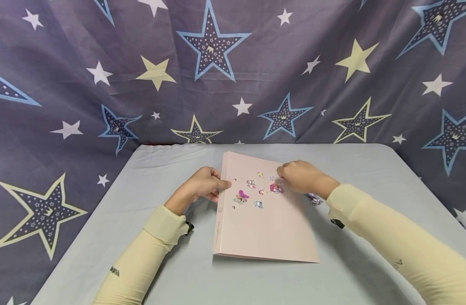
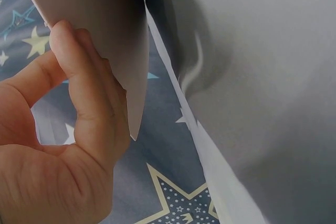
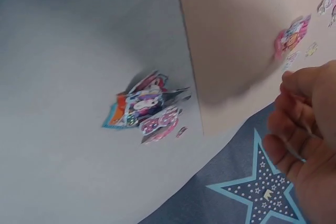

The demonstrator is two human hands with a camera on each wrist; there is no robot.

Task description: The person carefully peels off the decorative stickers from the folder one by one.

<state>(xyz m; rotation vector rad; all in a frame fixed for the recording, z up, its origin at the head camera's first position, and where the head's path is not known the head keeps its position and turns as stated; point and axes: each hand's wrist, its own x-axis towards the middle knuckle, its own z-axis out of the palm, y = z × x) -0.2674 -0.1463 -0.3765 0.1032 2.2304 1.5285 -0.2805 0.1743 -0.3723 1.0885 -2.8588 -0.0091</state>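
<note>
A pale pink folder lies tilted on the table, its spine on the left. My left hand grips the spine side, thumb on the front; in the left wrist view its fingers lie against the back. Several small shiny stickers are scattered over the cover's upper half, among them a purple one and a bright pink one. At the cover's upper right edge, my right hand has curled fingers near a small pale sticker. Whether it pinches anything is not plain to see.
A loose pile of cut-out stickers lies on the table right of the folder, partly behind the right wrist in the head view. The grey cloth-covered table ends at a dark star-patterned curtain.
</note>
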